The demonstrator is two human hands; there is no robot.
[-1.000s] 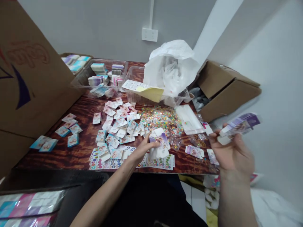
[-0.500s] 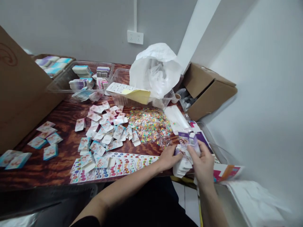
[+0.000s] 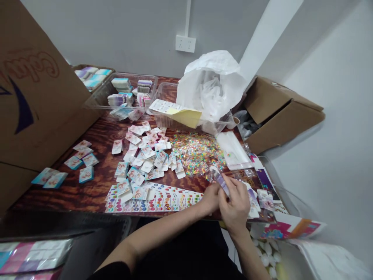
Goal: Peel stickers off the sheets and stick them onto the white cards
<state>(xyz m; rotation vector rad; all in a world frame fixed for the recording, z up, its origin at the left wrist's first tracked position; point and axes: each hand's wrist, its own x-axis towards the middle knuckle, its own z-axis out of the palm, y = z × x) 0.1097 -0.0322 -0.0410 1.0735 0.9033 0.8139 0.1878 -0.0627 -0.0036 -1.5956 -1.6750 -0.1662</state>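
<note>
My left hand (image 3: pixel 211 198) and my right hand (image 3: pixel 234 202) meet at the front right of the wooden table (image 3: pixel 87 194). Between their fingers is a narrow purple-and-white printed card (image 3: pixel 222 184), and both hands pinch it. Just behind them lies a heap of small bags with colourful glittery pieces (image 3: pixel 196 153). To the left are a sheet of coloured dot stickers (image 3: pixel 154 201) and many scattered white printed cards (image 3: pixel 142 155). More white cards (image 3: pixel 253 204) lie right of my right hand.
Clear plastic tubs with stacked packs (image 3: pixel 121 95) and a white plastic bag (image 3: pixel 211 85) stand at the table's back. A cardboard box (image 3: pixel 282 114) sits at the right, and a large cardboard sheet (image 3: pixel 35 89) leans at the left. Blue-edged cards (image 3: pixel 49 177) lie on the left.
My hands have drawn closer around the narrow card, and my right hand has moved left along the table's front. The view has swung back to the right of the earlier one.
</note>
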